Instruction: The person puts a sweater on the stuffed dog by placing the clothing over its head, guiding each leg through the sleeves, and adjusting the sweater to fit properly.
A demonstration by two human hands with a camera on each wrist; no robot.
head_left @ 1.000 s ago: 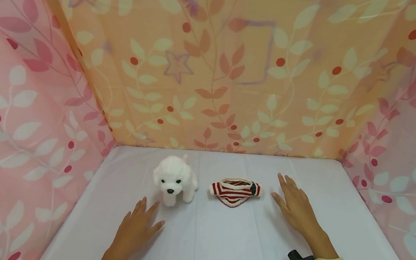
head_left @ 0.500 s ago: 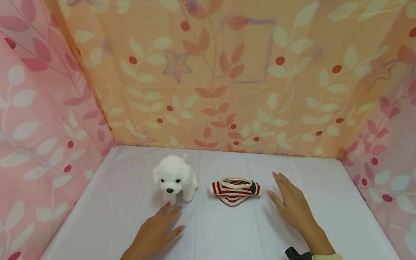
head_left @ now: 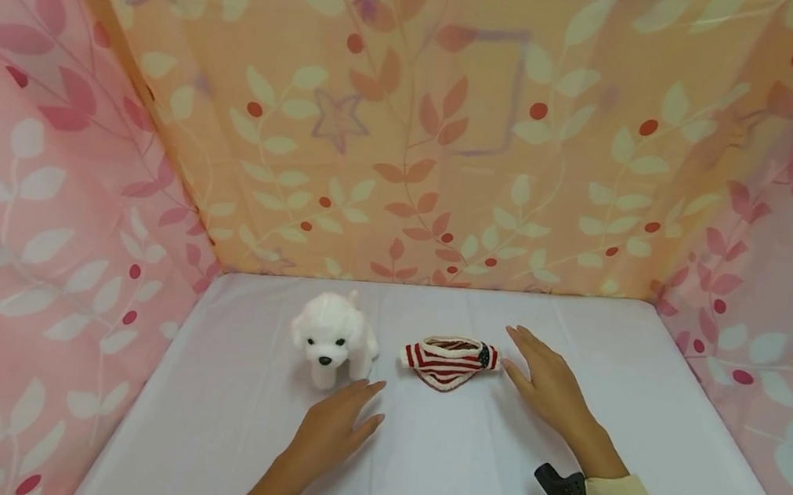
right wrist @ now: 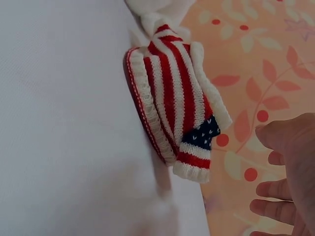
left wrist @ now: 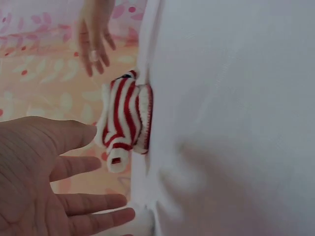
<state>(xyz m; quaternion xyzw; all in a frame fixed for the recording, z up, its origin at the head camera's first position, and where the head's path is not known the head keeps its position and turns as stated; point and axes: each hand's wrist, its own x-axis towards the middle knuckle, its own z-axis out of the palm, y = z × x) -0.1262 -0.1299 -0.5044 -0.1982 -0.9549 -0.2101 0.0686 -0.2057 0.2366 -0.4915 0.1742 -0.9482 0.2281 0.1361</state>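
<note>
A small knitted sweater (head_left: 444, 364) with red and white stripes lies on the white table. In the right wrist view, the sweater (right wrist: 174, 98) shows a navy patch with white specks near one sleeve. To its left stands a white plush dog (head_left: 328, 340), facing forward. My left hand (head_left: 334, 427) is in front of the dog, fingers extended toward the sweater and holding nothing. Just right of the sweater is my right hand (head_left: 550, 387), its fingers straight and its thumb close to the sleeve. Spread fingers of the left hand (left wrist: 54, 182) show in the left wrist view.
White cloth covers the table (head_left: 440, 471). An orange leaf-patterned curtain (head_left: 407, 123) rises behind it, with a pink curtain (head_left: 35, 247) on the left and another pink curtain (head_left: 780, 312) on the right. A black wrist device (head_left: 560, 482) sits by the right cuff.
My left hand has moved right, from beside the dog to in front of it, toward the sweater. My right hand has shifted slightly left. The dog and sweater have stayed in place.
</note>
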